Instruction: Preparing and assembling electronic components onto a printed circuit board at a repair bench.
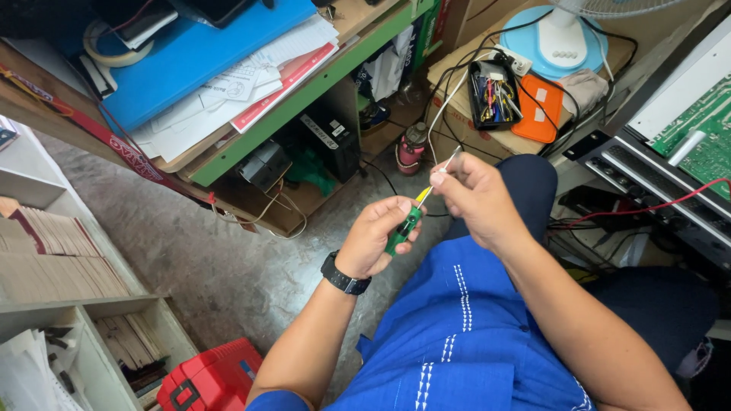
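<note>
Above the lap, the left hand (377,237) grips a green screwdriver (403,228); the right hand (476,199) pinches its shaft.

Small electronics repair workshop, cramped and cluttered. Evidence: bare green circuit board (704,129) on an opened metal chassis (647,183) at right with a red wire (655,207) running off it, black tray of small tools (493,95) on a cardboard box (457,114), cables across the concrete floor (190,251), red toolbox (213,377) below. Wooden workbench (304,84) piled with papers (228,91) and a blue folder (190,53), tape roll (114,53), desk fan base (554,38), shelves (46,251) stacked with flat card packs
</note>
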